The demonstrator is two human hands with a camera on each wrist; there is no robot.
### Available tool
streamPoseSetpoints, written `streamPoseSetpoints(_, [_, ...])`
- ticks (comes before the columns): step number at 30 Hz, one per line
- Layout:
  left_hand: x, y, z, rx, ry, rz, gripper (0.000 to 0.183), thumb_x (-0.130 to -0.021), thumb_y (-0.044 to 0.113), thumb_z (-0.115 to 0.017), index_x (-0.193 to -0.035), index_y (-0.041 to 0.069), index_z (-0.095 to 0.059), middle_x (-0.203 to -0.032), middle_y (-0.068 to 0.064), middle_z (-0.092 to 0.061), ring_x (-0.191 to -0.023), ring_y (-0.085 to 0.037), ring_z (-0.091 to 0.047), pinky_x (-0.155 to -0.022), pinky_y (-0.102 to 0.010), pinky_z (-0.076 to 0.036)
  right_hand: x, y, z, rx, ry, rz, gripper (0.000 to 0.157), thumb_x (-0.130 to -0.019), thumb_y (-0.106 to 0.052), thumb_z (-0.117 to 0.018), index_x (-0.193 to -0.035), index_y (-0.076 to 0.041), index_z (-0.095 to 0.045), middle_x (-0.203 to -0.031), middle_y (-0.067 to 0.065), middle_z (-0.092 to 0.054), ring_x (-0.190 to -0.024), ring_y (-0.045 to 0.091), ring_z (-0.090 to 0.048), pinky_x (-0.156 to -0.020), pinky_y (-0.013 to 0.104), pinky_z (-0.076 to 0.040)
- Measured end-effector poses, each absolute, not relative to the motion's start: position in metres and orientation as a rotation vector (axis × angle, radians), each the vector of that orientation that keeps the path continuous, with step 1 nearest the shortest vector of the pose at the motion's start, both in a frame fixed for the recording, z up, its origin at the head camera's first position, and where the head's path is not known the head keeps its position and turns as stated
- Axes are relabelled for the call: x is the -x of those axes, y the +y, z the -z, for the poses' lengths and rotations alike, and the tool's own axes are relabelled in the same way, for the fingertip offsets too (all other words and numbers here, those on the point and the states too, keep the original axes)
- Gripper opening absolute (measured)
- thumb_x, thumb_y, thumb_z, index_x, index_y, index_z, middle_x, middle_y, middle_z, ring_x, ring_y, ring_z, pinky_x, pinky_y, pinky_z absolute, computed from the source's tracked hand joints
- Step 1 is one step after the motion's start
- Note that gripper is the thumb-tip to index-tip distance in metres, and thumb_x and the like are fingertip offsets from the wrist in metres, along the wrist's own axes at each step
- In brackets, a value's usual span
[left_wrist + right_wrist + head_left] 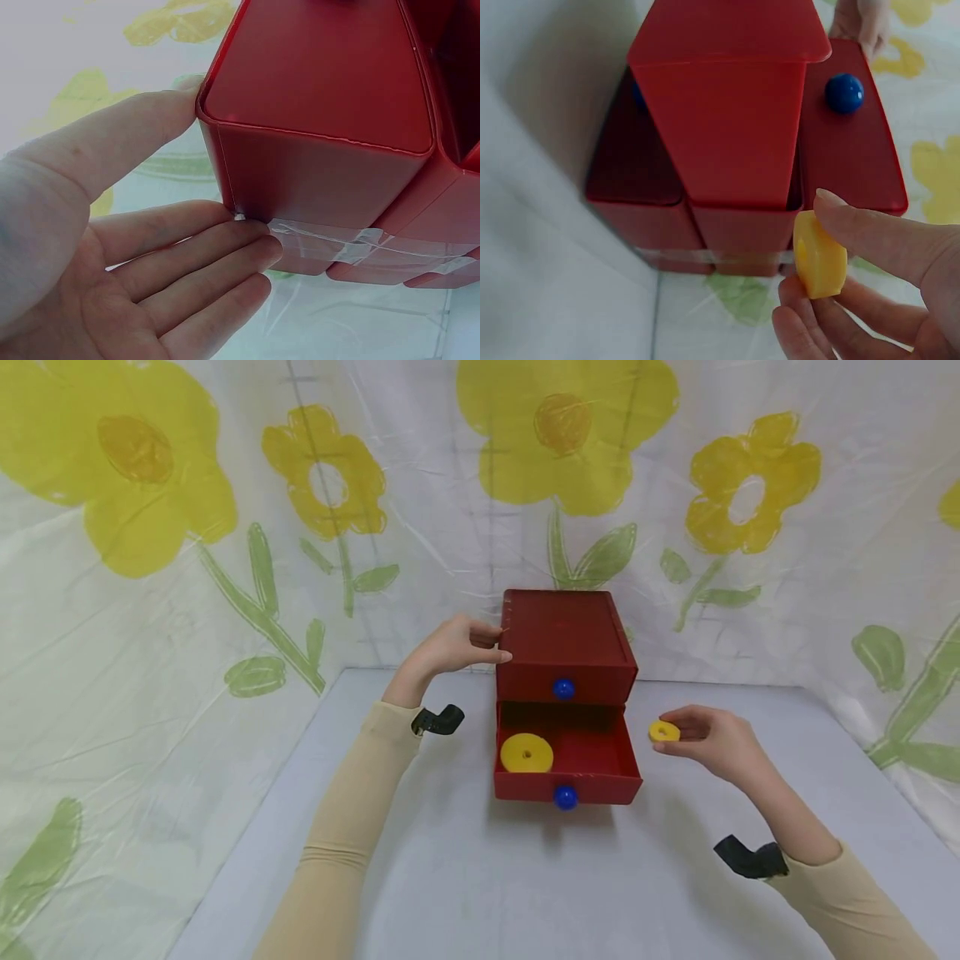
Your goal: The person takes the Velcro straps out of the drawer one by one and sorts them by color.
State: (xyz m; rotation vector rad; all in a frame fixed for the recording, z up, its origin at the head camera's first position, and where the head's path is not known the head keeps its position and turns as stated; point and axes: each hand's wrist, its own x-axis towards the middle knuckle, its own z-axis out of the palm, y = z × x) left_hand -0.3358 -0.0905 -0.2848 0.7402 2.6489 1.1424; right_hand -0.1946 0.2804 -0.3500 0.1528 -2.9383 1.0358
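Note:
My right hand [712,739] pinches a small yellow disc [663,731] with a hole in its middle, between thumb and fingers. The disc is held just right of a red drawer cabinet [566,631] with blue knobs. Its middle drawer [577,787] is pulled out, and a larger yellow disc [527,753] with a small centre hole lies in its left part. My left hand [457,643] is at the cabinet's upper left side. In the left wrist view its thumb [142,127] touches the front edge, while extended fingers [202,281] rest against the side.
The upper drawer, with its blue knob [564,689], is closed. Below the pulled-out drawer, a lower drawer [634,169] shows in the right wrist view. Clear tape [330,236] runs along the cabinet. A flowered curtain [420,577] hangs behind the white table [465,877].

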Motion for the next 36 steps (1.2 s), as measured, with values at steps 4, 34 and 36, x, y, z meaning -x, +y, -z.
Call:
streamPoseSetpoints(4, [0.337,-0.091,0.285,-0.741,2.649,-1.142,0.063,-0.082,0.043,-0.072,-0.133,0.011,-0.056,-0.132,-0.004,-0.058,-0.121,-0.019,-0.054,-0.094,-0.035,-0.050,0.194,0.285,0.357,-0.131,-2.943,-1.028,0.061,-0.081,-0.044,-0.073,-0.123,-0.002,-0.059,-0.115,0.023,-0.065,-0.101,0.035,-0.064,-0.078,0.043,-0.057])
streamPoseSetpoints(34, [0.332,-0.090,0.281,-0.722,2.642,-1.142,0.062,-0.082,0.041,-0.072,-0.133,0.010,-0.056,-0.132,-0.005,-0.058,-0.120,-0.019,-0.054,-0.096,-0.036,-0.049,0.205,0.317,0.419,0.075,-2.965,-1.063,0.060,-0.080,-0.039,-0.075,-0.123,0.001,-0.060,-0.118,0.027,-0.062,-0.110,0.042,-0.054,-0.081,0.047,-0.051])
streamPoseSetpoints(36, [0.332,-0.090,0.281,-0.721,2.644,-1.140,0.062,-0.082,0.041,-0.072,-0.133,0.010,-0.056,-0.132,-0.005,-0.058,-0.120,-0.019,-0.054,-0.095,-0.036,-0.049,0.206,0.319,0.423,0.092,-2.964,-1.063,0.060,-0.080,-0.038,-0.075,-0.123,0.001,-0.060,-0.120,0.028,-0.061,-0.111,0.044,-0.053,-0.082,0.049,-0.050])
